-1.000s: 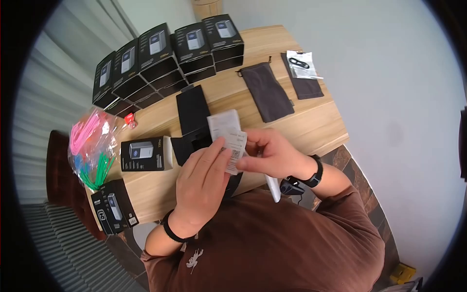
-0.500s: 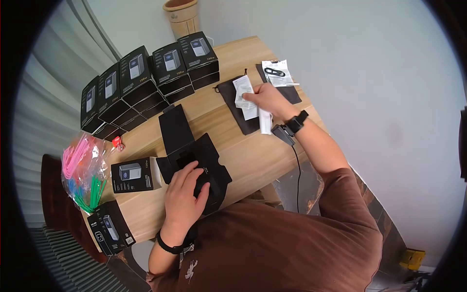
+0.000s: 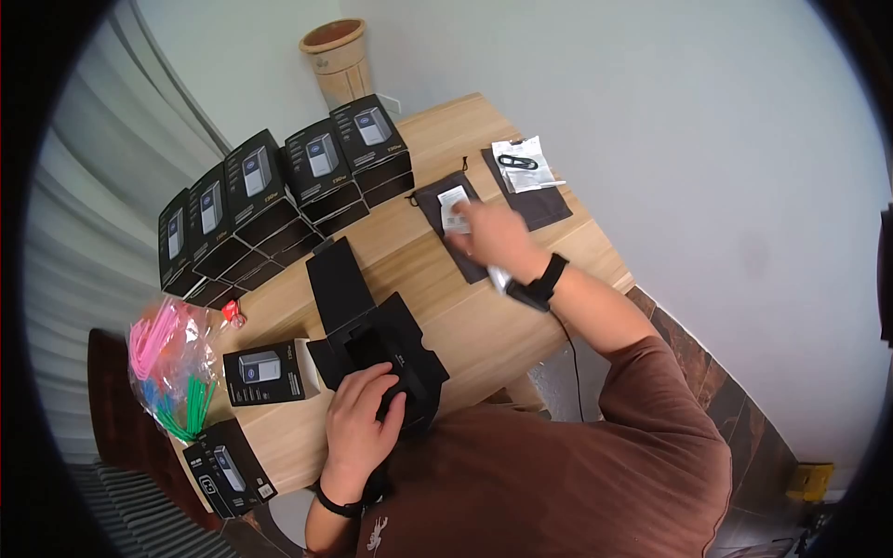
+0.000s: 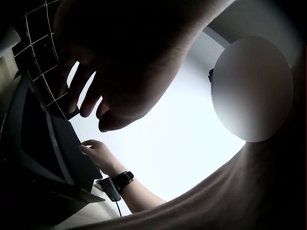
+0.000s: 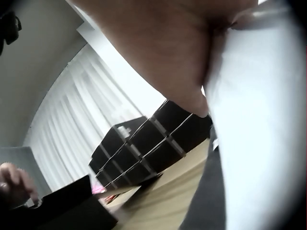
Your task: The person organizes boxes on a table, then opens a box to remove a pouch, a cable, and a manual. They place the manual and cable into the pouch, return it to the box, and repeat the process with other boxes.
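Observation:
My left hand point(image 3: 363, 418) rests with relaxed fingers at the near edge of an open black box point(image 3: 409, 358). In the left wrist view the left hand point(image 4: 120, 72) hangs dark over it. My right hand point(image 3: 498, 237), blurred by motion, is over a dark grey drawstring pouch point(image 3: 433, 202). A printed white leaflet point(image 3: 452, 205) lies over the pouch, right at its fingers. The right hand holds a white packet point(image 3: 499, 279), whose end sticks out by the wrist; this packet point(image 5: 264, 120) fills the right side of the right wrist view.
Stacked black boxes point(image 3: 256, 177) stand at the back left. A second grey pouch point(image 3: 549, 209) carries a bagged black cable point(image 3: 518, 162). On the left are a smaller box point(image 3: 265, 374), a bag of coloured ties point(image 3: 167, 358) and another black box point(image 3: 228, 470).
Both hands held the papers over the open box; the left let go and settled on the box. The right carried leaflet and packet across to the pouch.

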The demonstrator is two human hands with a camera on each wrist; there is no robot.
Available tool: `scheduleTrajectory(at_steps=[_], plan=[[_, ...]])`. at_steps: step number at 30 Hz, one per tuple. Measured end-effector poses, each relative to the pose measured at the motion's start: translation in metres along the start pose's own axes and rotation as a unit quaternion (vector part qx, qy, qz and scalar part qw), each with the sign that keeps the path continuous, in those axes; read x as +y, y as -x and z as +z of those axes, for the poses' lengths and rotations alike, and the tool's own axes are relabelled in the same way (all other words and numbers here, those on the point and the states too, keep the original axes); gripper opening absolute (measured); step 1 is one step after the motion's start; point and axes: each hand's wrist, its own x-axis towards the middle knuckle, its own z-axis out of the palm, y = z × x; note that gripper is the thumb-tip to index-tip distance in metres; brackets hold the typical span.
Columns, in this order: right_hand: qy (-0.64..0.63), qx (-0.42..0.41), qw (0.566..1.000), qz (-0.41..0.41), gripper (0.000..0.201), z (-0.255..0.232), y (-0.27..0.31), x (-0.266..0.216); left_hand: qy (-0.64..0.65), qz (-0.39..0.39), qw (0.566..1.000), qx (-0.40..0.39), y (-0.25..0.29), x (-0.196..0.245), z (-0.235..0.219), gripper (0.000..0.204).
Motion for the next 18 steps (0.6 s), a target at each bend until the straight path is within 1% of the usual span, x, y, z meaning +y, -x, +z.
scheduleTrajectory(at_steps=[2,3,6,9,12,13,14,15,16,17,18], plan=[[-0.02,-0.086,0.995,-0.051,0.042,0.008,0.014,-0.016,0.005,0.005,1.0,-0.004,-0.002,0.001,0.002,0.022],[-0.015,-0.093,0.994,-0.047,0.038,0.014,0.018,-0.02,0.004,0.007,1.0,-0.007,-0.003,0.002,0.003,0.022],[-0.028,-0.049,0.998,-0.01,0.035,0.049,0.015,0.0,-0.001,0.008,1.0,-0.013,-0.003,0.003,0.002,0.022],[-0.067,-0.018,0.998,0.005,0.031,0.043,0.013,0.01,-0.005,0.005,1.0,-0.012,0.001,-0.002,0.001,0.022],[-0.136,-0.042,0.989,0.041,0.03,0.02,0.01,0.007,0.008,0.001,1.0,0.005,0.001,-0.003,0.001,0.023],[-0.203,-0.056,0.977,0.038,0.027,0.003,0.01,-0.002,0.021,0.003,1.0,0.011,0.001,-0.002,-0.001,0.023],[-0.268,-0.071,0.96,0.035,0.025,-0.013,0.009,-0.013,0.033,0.004,0.999,0.019,0.001,-0.002,-0.002,0.023],[-0.376,-0.09,0.922,0.026,0.019,-0.02,0.008,-0.022,0.05,0.01,0.998,0.02,0.002,-0.002,-0.004,0.024],[-0.482,-0.094,0.87,0.032,0.016,-0.033,0.01,-0.04,0.111,-0.028,0.993,-0.005,0.001,0.002,-0.006,0.024],[-0.582,-0.095,0.807,0.036,0.014,-0.05,0.017,-0.065,0.169,-0.063,0.983,-0.027,-0.003,0.007,-0.008,0.025],[-0.674,-0.095,0.732,0.039,0.012,-0.064,0.024,-0.087,0.227,-0.094,0.968,-0.046,-0.007,0.011,-0.01,0.025]])
